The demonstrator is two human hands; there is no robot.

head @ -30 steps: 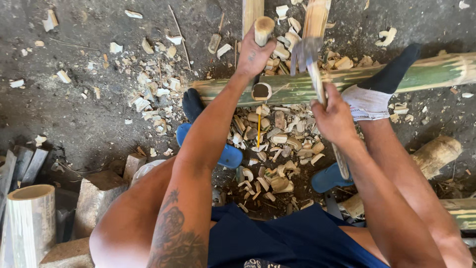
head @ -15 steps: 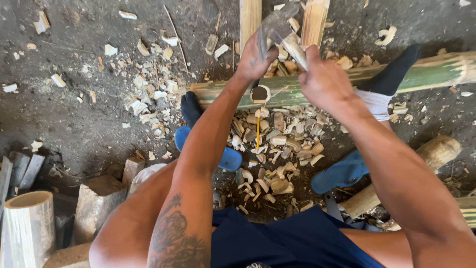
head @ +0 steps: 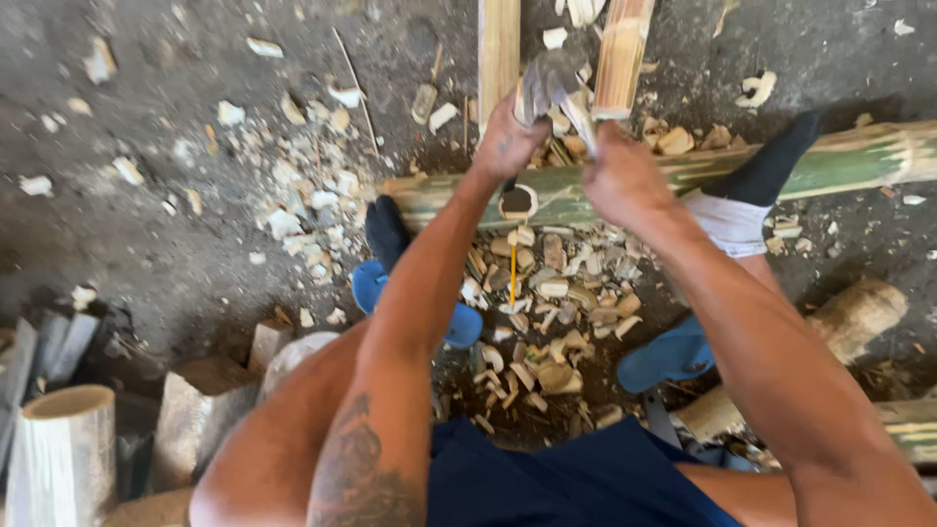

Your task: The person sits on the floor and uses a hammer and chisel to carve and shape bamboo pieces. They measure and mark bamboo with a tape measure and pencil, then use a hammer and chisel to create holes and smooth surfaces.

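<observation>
A green bamboo pole point(head: 839, 161) lies across the ground, with a round hole point(head: 515, 201) cut in it. Both my dark-socked feet rest on the pole. My left hand point(head: 506, 146) is closed just above the hole around a short bamboo piece, which is mostly hidden. My right hand point(head: 625, 181) grips the handle of a chopping knife. Its grey blade point(head: 549, 83) is blurred and sits right above my left hand's fingers.
Two pale bamboo slats point(head: 498, 49) point(head: 623, 49) run away from the pole. Bamboo chips point(head: 547, 312) litter the ground between blue sandals point(head: 673, 356). A log point(head: 854, 312) lies at right. Cut bamboo sections point(head: 63, 449) and wood blocks point(head: 200, 410) stand at lower left.
My right hand has swung the knife up from beside the pole and over to the piece in my left hand. The left hand has stayed above the hole.
</observation>
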